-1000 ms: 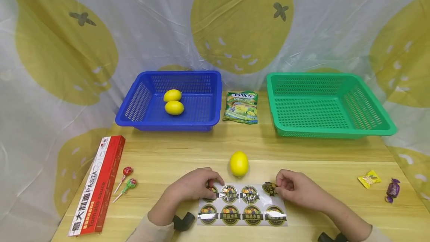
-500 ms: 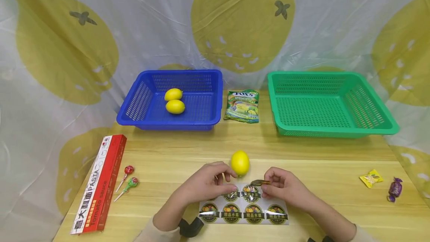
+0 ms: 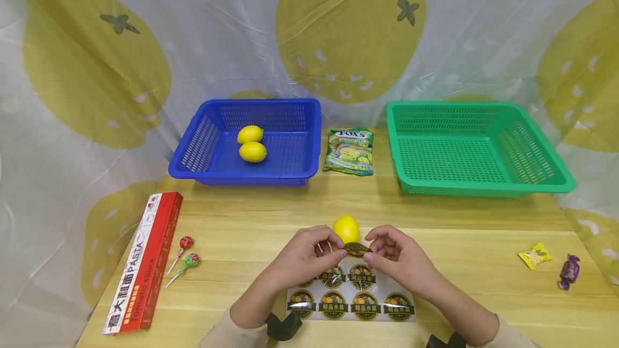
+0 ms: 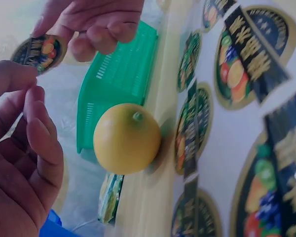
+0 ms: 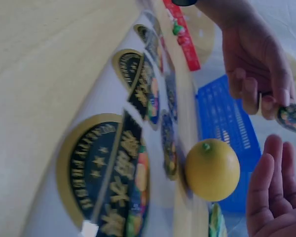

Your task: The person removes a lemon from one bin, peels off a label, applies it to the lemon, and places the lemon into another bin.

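A round dark fruit sticker [image 3: 357,250] with gold lettering is held up between my two hands, edge-on to the head view. At its left edge, my left hand [image 3: 309,254] pinches it between thumb and index finger. My right hand [image 3: 403,256] has its opposite edge at the thumb, with the index finger raised above. The left wrist view shows the sticker's printed face [image 4: 42,53] spanning both hands' fingertips. Just behind it stands a yellow lemon [image 3: 346,228], partly covered in the head view. Under the hands lies a sticker sheet [image 3: 377,311] with several round stickers.
At the back are a blue basket [image 3: 285,149] with two lemons [image 3: 251,144], a green candy bag [image 3: 349,152] and a green basket [image 3: 450,160]. A red pasta box [image 3: 150,267] and two lollipops [image 3: 186,254] lie left; two wrapped candies [image 3: 534,255] lie right.
The right hand has lifted the sticker off the sheet's upper right and carried it left, in front of the lemon. The left hand has moved right and now grips its other edge.
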Demonstrator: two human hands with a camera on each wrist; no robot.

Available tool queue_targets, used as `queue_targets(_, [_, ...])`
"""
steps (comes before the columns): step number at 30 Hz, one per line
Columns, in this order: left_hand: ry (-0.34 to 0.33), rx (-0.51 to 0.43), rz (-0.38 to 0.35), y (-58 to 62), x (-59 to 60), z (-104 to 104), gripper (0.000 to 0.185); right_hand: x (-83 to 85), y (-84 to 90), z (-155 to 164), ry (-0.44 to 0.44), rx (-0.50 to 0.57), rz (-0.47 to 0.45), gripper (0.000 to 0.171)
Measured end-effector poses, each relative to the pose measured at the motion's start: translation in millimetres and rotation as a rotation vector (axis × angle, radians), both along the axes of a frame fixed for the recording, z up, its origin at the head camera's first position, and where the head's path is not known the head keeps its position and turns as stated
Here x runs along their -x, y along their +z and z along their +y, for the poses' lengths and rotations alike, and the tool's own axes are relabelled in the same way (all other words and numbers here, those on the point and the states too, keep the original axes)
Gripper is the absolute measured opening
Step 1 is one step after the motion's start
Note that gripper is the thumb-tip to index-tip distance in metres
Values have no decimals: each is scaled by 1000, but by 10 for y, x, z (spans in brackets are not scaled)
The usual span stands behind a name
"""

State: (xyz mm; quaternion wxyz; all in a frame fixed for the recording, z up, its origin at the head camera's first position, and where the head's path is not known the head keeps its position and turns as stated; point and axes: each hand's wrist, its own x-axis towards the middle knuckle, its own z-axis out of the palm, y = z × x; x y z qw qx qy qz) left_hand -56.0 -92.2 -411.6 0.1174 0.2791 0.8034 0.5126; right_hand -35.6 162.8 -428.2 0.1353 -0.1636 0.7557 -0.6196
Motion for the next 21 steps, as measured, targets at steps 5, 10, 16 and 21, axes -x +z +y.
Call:
queue_targets(5, [30,61,-9,45,41,-20,4,30,92,-44,-92,-86,109,13])
queue_targets(10, [93,59,-22,50,63,-5,4,84,143,-123,-162,-130,41,11])
queue_targets(16, [168,12,-154,35,88,26,8,152,109,-187,-215,-140,-20,14])
queue_targets(21, [214,-11,-217,8,124,40,9,212,87,-218,-250,-196,-1,14])
